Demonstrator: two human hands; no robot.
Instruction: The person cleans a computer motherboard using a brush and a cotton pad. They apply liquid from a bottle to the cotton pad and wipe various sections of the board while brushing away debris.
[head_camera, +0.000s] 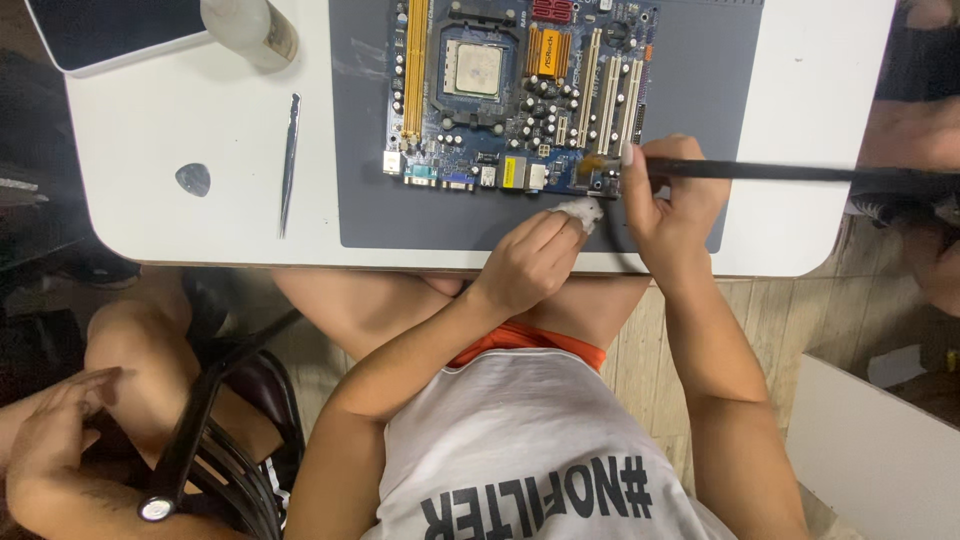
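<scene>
Your right hand (668, 195) is clamped on a long black brush (790, 172) lying crosswise, bristles pointing left onto the motherboard's (520, 90) near right corner. Just beside it, your left hand (530, 262) pinches a white wad (580, 211) at the board's edge on the grey mat (365, 215).

A: The white table (170, 225) is brightly and evenly lit from above, close to washed out at its far edge.

B: Shadows?

A: Soft and short. There is a faint one under the metal tweezers (289, 163), and it gets darker beneath the table's rim.

B: Sharpness?

A: The motherboard (520, 90) is crisp. The black brush handle (800, 172) smears towards the right edge, and the corners are dim and slightly stretched.
</scene>
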